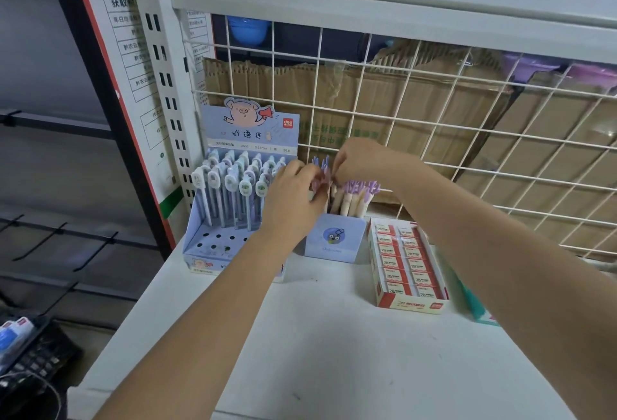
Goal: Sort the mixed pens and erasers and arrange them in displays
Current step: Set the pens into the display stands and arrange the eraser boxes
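Note:
A blue pig-printed pen display [220,242] stands at the back left of the white shelf [320,346], holding several white-capped pens [230,185]. Beside it sits a small blue pen cup [335,239] filled with cream pens with purple antler tops [359,190]. My left hand [293,199] and my right hand [362,160] meet above the cup, both pinching a bunch of purple-topped pens [323,170]. A red-and-white box of erasers [405,266] lies to the right of the cup.
A white wire grid [417,112] backs the shelf, with cardboard boxes behind it. A teal packet [474,302] lies right of the eraser box. A slotted upright [160,62] stands at the left. A dark basket [30,352] sits low on the left.

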